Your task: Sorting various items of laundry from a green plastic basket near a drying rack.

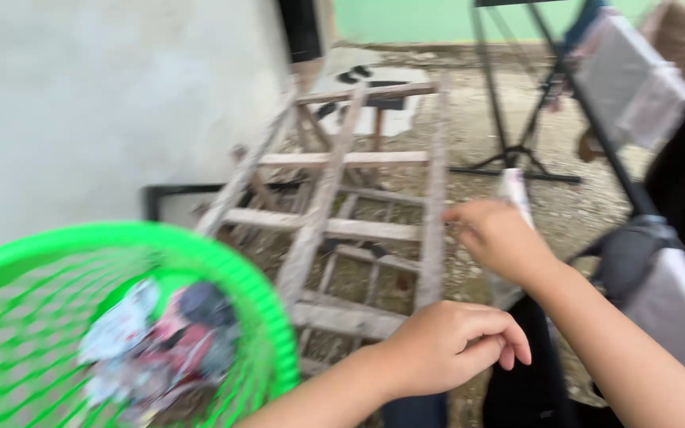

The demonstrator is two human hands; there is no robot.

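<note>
A round green plastic mesh basket (57,261) sits at the left with crumpled clothes (160,341) in it. A weathered wooden slatted frame (342,214) lies behind it, and a black metal drying rack (620,174) stands at the right.

My left hand (445,349) is curled loosely, fingers bent in, above a dark cloth, beside the round green plastic mesh basket (255,293) that holds crumpled pink, white and grey clothes (160,341). My right hand (497,238) pinches the edge of a pale cloth (514,190) near the black metal drying rack (596,135). A weathered grey wooden frame (334,230) lies on the gravelly ground beyond; the view is blurred
</note>
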